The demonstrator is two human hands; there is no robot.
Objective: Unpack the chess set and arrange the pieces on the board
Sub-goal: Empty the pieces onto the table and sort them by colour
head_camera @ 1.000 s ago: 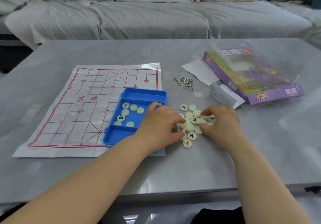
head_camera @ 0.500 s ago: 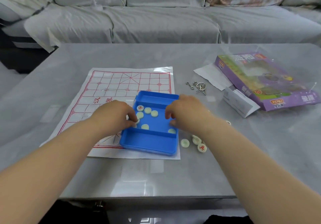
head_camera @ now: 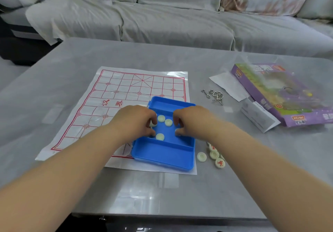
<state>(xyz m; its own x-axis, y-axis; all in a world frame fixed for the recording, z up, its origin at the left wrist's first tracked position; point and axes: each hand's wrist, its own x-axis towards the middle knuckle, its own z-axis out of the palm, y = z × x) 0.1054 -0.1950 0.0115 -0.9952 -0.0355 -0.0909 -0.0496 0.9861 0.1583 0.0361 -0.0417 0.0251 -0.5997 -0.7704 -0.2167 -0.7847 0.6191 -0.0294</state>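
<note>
Presently the blue tray (head_camera: 162, 159) sits on the five o'clock corner of the paper board (head_camera: 126, 87), on the grey table (head_camera: 180, 195). Into its middle compartment the left hand (head_camera: 135, 122) reaches from nine o'clock and the right hand (head_camera: 192, 122) from three o'clock. Both have fingers curled down among the pale round pieces (head_camera: 168, 122) there, and whether either pinches one cannot be told. Three pieces lie bare between the hands. More loose pieces (head_camera: 214, 154) lie on the table at the tray's four o'clock. A metal ring puzzle (head_camera: 217, 95) lies at its one o'clock, a purple box (head_camera: 270, 91) at two o'clock.
</note>
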